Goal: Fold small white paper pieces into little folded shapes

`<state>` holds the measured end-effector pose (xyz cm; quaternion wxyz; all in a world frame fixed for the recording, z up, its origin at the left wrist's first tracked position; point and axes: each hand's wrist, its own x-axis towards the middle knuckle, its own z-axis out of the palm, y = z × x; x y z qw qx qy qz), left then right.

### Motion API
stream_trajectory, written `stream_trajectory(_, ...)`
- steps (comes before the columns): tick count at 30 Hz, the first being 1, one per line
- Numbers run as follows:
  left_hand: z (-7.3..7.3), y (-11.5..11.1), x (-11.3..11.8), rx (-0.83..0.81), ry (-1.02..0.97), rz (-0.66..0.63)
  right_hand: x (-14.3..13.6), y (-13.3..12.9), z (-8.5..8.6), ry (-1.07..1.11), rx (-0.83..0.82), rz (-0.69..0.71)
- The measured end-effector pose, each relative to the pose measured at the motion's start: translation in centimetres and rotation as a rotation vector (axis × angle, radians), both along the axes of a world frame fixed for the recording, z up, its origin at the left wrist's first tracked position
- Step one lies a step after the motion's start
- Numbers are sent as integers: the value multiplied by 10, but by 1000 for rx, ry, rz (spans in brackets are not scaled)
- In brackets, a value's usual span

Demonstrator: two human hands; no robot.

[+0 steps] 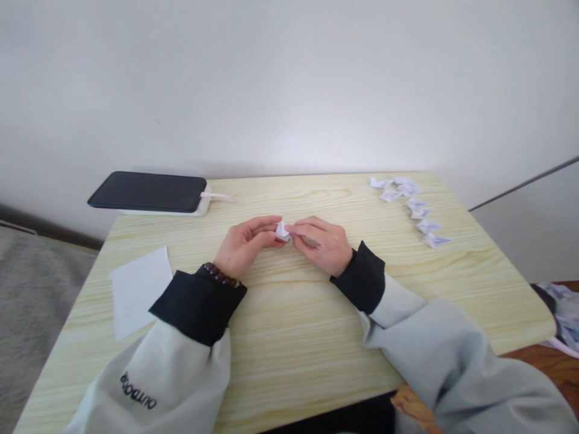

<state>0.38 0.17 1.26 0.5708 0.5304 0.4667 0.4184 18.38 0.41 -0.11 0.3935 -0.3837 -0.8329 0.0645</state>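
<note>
- The left hand (246,246) is clamped on a small folded white paper (282,232), thumb on the near side and fingers on the far side.
- The right hand (324,244) has its thumb and fingers closed on the right end of that same paper.
- The folded paper is held between the 2 hands, over the middle of the table (289,343).
- To the right lie more folded paper pieces (427,226): 4 in a slanting column, with an overlapping cluster beyond them.
- To the left, a flat white sheet (138,295) lies partly behind the left sleeve (181,361).
- At the far left corner sits a black-topped white device (149,193) with a white strap (221,197).
</note>
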Motion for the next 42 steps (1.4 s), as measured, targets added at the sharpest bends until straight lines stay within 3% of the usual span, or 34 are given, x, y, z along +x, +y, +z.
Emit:
stream_trajectory(7,-1,2,1,15,30,6,0,0,1,20,31,31)
stream_trajectory(15,0,2,0,9,56,6,0,-1,4,108,-56,71)
stream_trajectory(21,-3,2,2,59,19,65,0,1,4,164,-159,-16)
stream_trajectory(32,4,-4,6,83,141,118,1,0,5,78,-239,56)
stream_trajectory(42,-3,-1,7,34,33,49,2,1,7,152,-336,78)
